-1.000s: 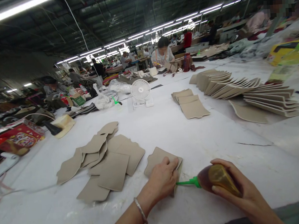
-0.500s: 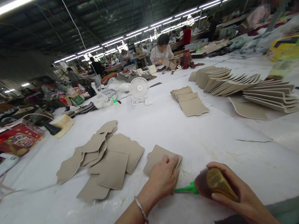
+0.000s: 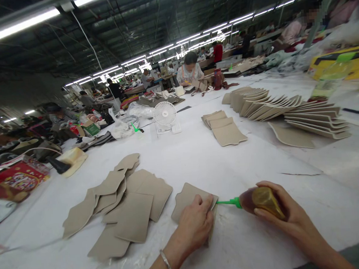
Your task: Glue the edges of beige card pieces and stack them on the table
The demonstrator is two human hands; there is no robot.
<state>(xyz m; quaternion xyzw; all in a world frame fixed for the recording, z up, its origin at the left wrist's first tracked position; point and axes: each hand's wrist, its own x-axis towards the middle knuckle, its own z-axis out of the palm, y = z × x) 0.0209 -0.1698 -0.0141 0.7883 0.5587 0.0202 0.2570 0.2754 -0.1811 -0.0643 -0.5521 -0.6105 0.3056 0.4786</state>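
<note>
My left hand [image 3: 197,224] lies flat on a small stack of tan cut pieces [image 3: 186,197] on the white table [image 3: 230,168], fingers stretched over its right edge. My right hand [image 3: 281,213] is wrapped round an amber glue bottle [image 3: 261,198] held on its side. Its green nozzle [image 3: 228,202] points left and touches the upper right edge of the stack, just beside my left fingertips.
A spread of tan pieces [image 3: 123,203] lies left of my hands. Further back are a small pile [image 3: 224,129], a long fanned row of pieces [image 3: 287,107] at the right and a white desk fan [image 3: 165,115]. Other people work at the far end.
The bottle has moved up along the stack's right edge, from its lower part to the upper corner. My left hand stays on the stack. The camera has tilted slightly.
</note>
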